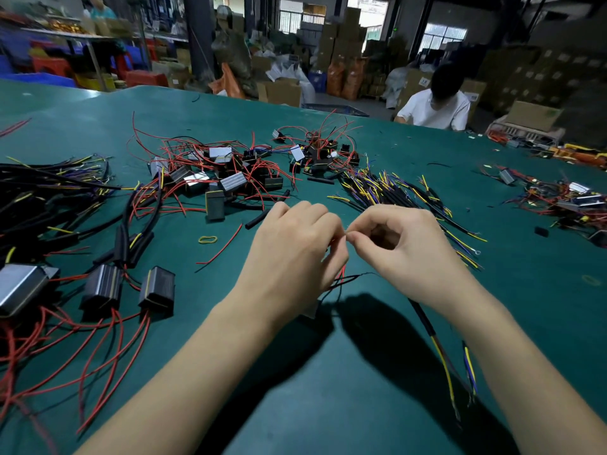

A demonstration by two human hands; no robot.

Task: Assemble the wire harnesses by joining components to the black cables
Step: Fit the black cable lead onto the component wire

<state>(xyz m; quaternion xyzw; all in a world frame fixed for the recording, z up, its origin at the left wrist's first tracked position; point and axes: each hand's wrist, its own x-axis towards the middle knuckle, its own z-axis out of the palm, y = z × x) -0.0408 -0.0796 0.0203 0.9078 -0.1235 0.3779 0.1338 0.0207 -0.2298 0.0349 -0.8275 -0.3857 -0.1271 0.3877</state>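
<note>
Two bare forearms reach in over the green desk, and the left hand and right hand meet fingertip to fingertip above it, each with curled fingers pinching thin wire ends where they touch. A red wire drops from the left hand, and a black cable with yellow and blue leads runs beneath the right wrist. Black boxes on red wires lie left, a pile of black cables just beyond the hands.
</note>
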